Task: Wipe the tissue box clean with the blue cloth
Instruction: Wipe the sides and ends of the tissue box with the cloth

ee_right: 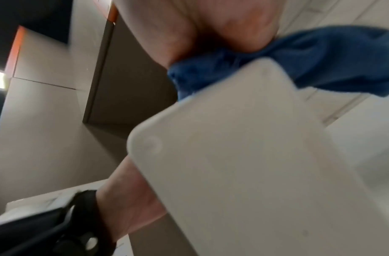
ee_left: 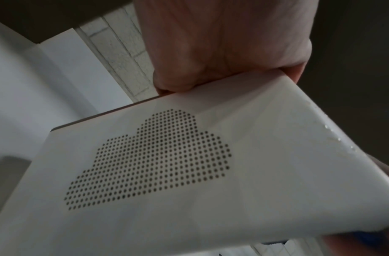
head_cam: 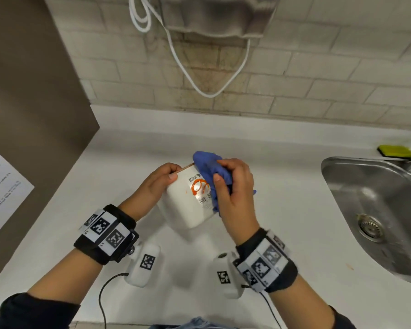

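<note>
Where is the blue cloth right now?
In the head view, centre: the cloth is bunched in the right hand, pressed on the box that the left hand holds.

A white countertop [head_cam: 282, 210] fills the lower half of the head view, meeting a pale brick wall [head_cam: 318, 67] along the top. At right, a steel sink [head_cam: 377, 210] is set into it. A yellow-green sponge [head_cam: 395, 150] lies on the counter at the sink's far rim, right edge of the frame. A printed sheet [head_cam: 0, 193] shows at far left.
</note>
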Demonstrator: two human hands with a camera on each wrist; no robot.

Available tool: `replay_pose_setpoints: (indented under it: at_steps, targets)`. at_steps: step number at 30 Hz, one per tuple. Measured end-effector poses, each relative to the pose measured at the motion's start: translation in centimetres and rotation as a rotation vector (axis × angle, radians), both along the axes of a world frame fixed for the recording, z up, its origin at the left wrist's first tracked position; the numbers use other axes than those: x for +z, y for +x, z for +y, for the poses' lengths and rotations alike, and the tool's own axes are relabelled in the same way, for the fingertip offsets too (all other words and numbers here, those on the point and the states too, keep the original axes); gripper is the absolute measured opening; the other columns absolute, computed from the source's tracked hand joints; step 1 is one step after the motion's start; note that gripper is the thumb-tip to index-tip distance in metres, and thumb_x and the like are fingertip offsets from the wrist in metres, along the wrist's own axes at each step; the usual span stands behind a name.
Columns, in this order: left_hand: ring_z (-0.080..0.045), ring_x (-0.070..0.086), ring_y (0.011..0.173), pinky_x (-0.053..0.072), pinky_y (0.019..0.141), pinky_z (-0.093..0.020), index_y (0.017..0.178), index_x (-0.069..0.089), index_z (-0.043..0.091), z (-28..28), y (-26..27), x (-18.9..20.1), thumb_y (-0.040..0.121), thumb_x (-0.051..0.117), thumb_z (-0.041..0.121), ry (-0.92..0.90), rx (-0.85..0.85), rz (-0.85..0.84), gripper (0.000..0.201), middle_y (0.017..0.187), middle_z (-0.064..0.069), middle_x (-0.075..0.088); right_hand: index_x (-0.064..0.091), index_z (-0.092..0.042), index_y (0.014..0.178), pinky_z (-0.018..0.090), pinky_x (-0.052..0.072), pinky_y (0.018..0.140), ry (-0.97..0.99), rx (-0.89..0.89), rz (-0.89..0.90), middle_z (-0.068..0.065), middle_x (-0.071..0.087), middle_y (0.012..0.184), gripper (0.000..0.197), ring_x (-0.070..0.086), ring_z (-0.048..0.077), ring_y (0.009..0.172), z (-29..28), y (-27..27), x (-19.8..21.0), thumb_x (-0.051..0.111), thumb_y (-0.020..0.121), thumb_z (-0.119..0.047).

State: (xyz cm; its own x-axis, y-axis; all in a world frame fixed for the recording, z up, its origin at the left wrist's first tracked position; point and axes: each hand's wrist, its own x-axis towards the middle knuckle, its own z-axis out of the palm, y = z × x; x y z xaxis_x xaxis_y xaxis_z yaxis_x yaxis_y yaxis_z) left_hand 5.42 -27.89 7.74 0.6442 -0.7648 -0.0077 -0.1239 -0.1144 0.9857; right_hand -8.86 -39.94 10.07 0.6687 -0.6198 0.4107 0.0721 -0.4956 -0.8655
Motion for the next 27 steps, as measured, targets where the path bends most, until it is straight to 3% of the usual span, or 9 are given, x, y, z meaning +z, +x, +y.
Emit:
replay_pose_setpoints:
  at_steps: [2, 6, 9, 12, 14, 21, 23, 25, 27]
  targets:
    - [-0.013, 0.054, 0.079, 0.039, 0.071, -0.028, 0.09, 0.055, 0.024, 0.0, 0.0, -0.1, 0.064, 0.043, 0.055, -0.008, -0.018, -0.001, 0.042, 0.093, -0.004, 0.06, 0.057, -0.024, 0.117, 0.032, 0.037, 0.095, -0.165, -0.093, 0.073, 0.001, 0.055, 0.123, 0.036, 0.045, 0.015, 0.109, 0.4, 0.8, -1.2, 0.037, 0.088, -0.035]
    - [-0.01, 0.056, 0.083, 0.042, 0.078, -0.031, 0.097, 0.056, 0.018, 0.1, 0.3, -0.2, 0.067, 0.043, 0.055, -0.044, -0.013, 0.033, 0.05, 0.096, -0.006, 0.061, 0.055, -0.031, 0.123, 0.032, 0.028, 0.095, -0.381, -0.107, 0.143, -0.006, 0.051, 0.137, 0.037, 0.042, 0.019, 0.107, 1.8, 2.1, -1.0, 0.039, 0.089, -0.029]
    - [-0.014, 0.058, 0.104, 0.043, 0.093, -0.032, 0.113, 0.056, 0.012, 0.2, 0.7, -0.3, 0.074, 0.044, 0.053, -0.089, -0.041, 0.078, 0.058, 0.115, -0.011, 0.062, 0.056, -0.036, 0.12, 0.035, 0.026, 0.094, -0.447, 0.017, 0.126, -0.011, 0.053, 0.134, 0.04, 0.04, 0.021, 0.109, 2.0, 2.1, -1.2, 0.044, 0.085, -0.02]
    - [-0.002, 0.059, 0.093, 0.045, 0.083, -0.015, 0.104, 0.056, 0.018, 0.3, 0.6, -0.2, 0.072, 0.044, 0.054, -0.099, -0.068, 0.062, 0.05, 0.104, 0.0, 0.062, 0.065, -0.032, 0.109, 0.038, 0.027, 0.095, -0.407, 0.13, 0.058, -0.017, 0.057, 0.126, 0.044, 0.041, 0.019, 0.105, 1.1, 1.7, -1.2, 0.042, 0.077, -0.014]
    - [0.002, 0.058, 0.084, 0.045, 0.076, -0.012, 0.098, 0.057, 0.02, 0.4, 0.6, -0.3, 0.071, 0.042, 0.056, -0.079, -0.06, 0.041, 0.047, 0.096, 0.001, 0.061, 0.07, -0.028, 0.098, 0.036, 0.027, 0.095, -0.378, 0.216, 0.03, -0.02, 0.059, 0.117, 0.041, 0.04, 0.014, 0.101, 0.2, 1.4, -1.1, 0.041, 0.073, -0.013]
    - [-0.011, 0.055, 0.09, 0.042, 0.081, -0.028, 0.102, 0.058, 0.011, 0.3, 1.4, -0.5, 0.073, 0.04, 0.059, -0.055, -0.053, -0.002, 0.059, 0.103, -0.008, 0.061, 0.072, -0.019, 0.066, 0.035, 0.031, 0.087, -0.397, 0.511, 0.048, -0.011, 0.074, 0.089, 0.032, 0.04, 0.012, 0.087, -0.4, -0.3, -1.0, 0.041, 0.064, -0.01]
    - [-0.011, 0.055, 0.087, 0.042, 0.079, -0.026, 0.098, 0.059, 0.016, 0.2, 1.2, -0.7, 0.072, 0.045, 0.062, -0.065, -0.06, -0.015, 0.055, 0.101, -0.007, 0.062, 0.069, -0.018, 0.059, 0.035, 0.033, 0.086, -0.376, 0.575, 0.078, -0.01, 0.074, 0.082, 0.03, 0.041, 0.014, 0.083, -1.1, -1.3, -1.0, 0.04, 0.063, -0.009]
    - [-0.006, 0.057, 0.084, 0.043, 0.076, -0.021, 0.096, 0.06, 0.021, 0.2, 1.3, -0.8, 0.072, 0.044, 0.063, -0.062, -0.052, -0.027, 0.05, 0.098, -0.004, 0.062, 0.067, -0.018, 0.056, 0.034, 0.035, 0.086, -0.394, 0.586, 0.133, -0.007, 0.073, 0.071, 0.029, 0.043, 0.014, 0.08, -2.4, -2.5, -1.3, 0.04, 0.062, -0.009]
    - [-0.007, 0.057, 0.085, 0.042, 0.077, -0.025, 0.095, 0.059, 0.024, 0.3, 1.5, -0.8, 0.072, 0.039, 0.06, -0.043, -0.024, -0.024, 0.048, 0.098, -0.004, 0.062, 0.065, -0.02, 0.057, 0.036, 0.04, 0.083, -0.372, 0.511, 0.194, -0.001, 0.07, 0.063, 0.027, 0.045, 0.008, 0.077, -4.1, -3.6, -2.0, 0.04, 0.062, -0.011]
